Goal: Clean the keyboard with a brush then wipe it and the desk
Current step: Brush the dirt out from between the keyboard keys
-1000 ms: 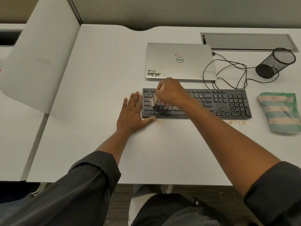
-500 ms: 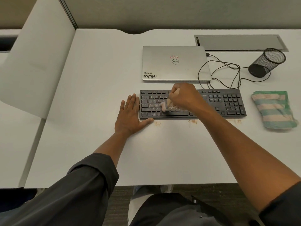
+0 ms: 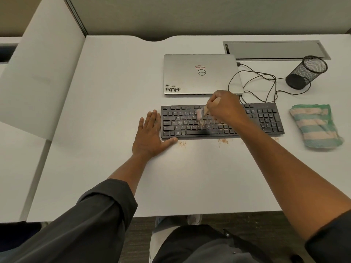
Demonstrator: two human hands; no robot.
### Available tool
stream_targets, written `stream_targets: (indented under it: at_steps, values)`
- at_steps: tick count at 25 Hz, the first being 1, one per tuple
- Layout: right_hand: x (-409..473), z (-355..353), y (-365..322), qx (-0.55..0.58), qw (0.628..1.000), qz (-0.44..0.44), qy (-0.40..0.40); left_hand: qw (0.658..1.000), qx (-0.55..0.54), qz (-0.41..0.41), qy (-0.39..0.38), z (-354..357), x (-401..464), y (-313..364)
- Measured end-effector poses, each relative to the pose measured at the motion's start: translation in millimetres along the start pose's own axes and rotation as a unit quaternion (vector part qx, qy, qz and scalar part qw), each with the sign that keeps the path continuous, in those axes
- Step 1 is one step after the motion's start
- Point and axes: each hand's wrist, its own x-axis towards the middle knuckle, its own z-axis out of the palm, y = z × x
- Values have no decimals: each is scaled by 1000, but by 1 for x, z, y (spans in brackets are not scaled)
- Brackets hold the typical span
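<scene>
A black keyboard [image 3: 266, 120] lies on the white desk [image 3: 190, 177], with brown crumbs on its middle keys. My right hand [image 3: 224, 107] grips a small brush [image 3: 201, 112] with a wooden handle, and its pale bristles touch the upper middle keys. My left hand [image 3: 151, 133] rests flat on the desk against the keyboard's left end, thumb along the front edge. Small piles of brown crumbs [image 3: 222, 141] sit on the desk just in front of the keyboard. A folded green and pink striped cloth [image 3: 315, 126] lies to the right of the keyboard.
A shut silver laptop [image 3: 201, 74] lies behind the keyboard, with black cables [image 3: 266, 82] looping to its right. A black mesh pen cup [image 3: 307, 73] lies tipped at the back right. A cable hatch [image 3: 275, 50] is set into the desk's far edge. A divider panel [image 3: 41, 76] stands left.
My right hand has carried the brush rightward along the keyboard, from the left keys to the middle, and up toward the top rows. My left hand has stayed flat beside the keyboard.
</scene>
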Motion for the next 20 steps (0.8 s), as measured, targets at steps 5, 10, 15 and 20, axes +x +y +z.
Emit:
stream_targets:
  at_steps: [5,10,15,20]
  values:
    - [13,3,-7,-47,998,-18,-26,1000,3,2,-1,0,0,1]
    - [18,-5,-13,-96,990,-8,-104,1000,1,2,3,0,0,1]
    - [23,2,-14,-87,995,-44,-28,1000,1,0,2,1,1,1]
    - [20,-2,-11,-135,982,-18,-132,1000,0,-1,4,0,0,1]
